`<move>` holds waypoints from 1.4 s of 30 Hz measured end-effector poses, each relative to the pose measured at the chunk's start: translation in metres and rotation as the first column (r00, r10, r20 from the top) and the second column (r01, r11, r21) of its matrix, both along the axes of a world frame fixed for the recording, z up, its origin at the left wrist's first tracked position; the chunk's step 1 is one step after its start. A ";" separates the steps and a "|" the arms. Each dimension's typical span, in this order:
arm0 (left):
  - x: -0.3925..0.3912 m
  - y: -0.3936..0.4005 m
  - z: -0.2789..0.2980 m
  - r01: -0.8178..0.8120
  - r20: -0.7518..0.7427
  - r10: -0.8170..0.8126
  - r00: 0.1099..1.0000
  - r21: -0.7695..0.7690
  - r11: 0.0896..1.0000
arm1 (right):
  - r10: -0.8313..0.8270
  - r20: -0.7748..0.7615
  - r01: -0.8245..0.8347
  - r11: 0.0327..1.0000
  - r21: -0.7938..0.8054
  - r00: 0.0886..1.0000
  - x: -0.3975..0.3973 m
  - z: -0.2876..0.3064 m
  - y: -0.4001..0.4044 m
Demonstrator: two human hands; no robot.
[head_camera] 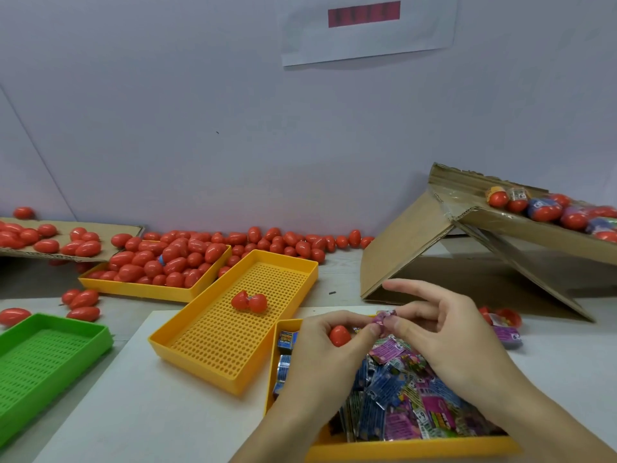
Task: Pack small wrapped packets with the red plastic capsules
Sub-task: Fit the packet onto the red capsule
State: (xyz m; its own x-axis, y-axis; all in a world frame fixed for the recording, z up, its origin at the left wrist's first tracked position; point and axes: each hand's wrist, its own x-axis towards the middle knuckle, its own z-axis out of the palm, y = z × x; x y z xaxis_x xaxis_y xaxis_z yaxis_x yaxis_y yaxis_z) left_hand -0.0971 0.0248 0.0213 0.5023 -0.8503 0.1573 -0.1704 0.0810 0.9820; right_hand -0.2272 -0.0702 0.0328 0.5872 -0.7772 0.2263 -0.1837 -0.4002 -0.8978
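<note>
Our left hand [325,342] holds a red capsule half [340,335], and the pink packet [384,319] pinched in our right hand [444,329] sits just right of it.

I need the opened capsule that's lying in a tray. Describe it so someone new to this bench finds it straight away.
Start at the perforated yellow tray in the middle of the table, set at an angle between the green tray and the tray of packets. The open capsule lies alone toward its far end. Unlike the closed capsules heaped in the yellow tray behind, it shows two red halves side by side.
</note>
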 end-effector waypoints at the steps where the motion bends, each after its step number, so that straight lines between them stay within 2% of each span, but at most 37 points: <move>1: 0.000 -0.001 -0.001 -0.006 -0.014 0.007 1.000 0.006 1.000 | -0.011 -0.005 0.011 1.000 -0.008 1.000 0.000 0.000 0.000; 6: 0.004 -0.001 -0.003 -0.041 -0.149 0.046 0.988 0.037 0.998 | -0.012 -0.006 0.012 1.000 0.017 1.000 -0.001 0.000 -0.001; 10: 0.006 -0.001 -0.004 -0.068 -0.264 0.082 0.961 0.064 0.996 | 0.063 -0.040 -0.063 0.998 -0.011 0.997 -0.003 0.003 -0.002; 14: 0.007 -0.002 -0.006 -0.101 -0.208 0.114 0.971 0.072 0.992 | 0.126 0.003 -0.126 0.992 -0.005 0.992 -0.003 0.002 0.000; 20: 0.002 -0.002 -0.004 0.041 -0.059 -0.035 0.998 0.097 0.994 | 0.102 0.074 -0.105 0.994 0.032 0.992 -0.002 0.001 0.002; 32: 0.005 -0.002 -0.004 -0.075 -0.256 0.086 0.963 0.052 0.996 | 0.115 0.110 -0.130 0.980 0.149 0.987 -0.002 0.006 0.002; 42: 0.003 -0.003 -0.004 -0.077 -0.062 0.075 0.995 -0.028 0.997 | 0.153 -0.027 -0.145 0.972 0.184 0.988 -0.003 0.002 -0.001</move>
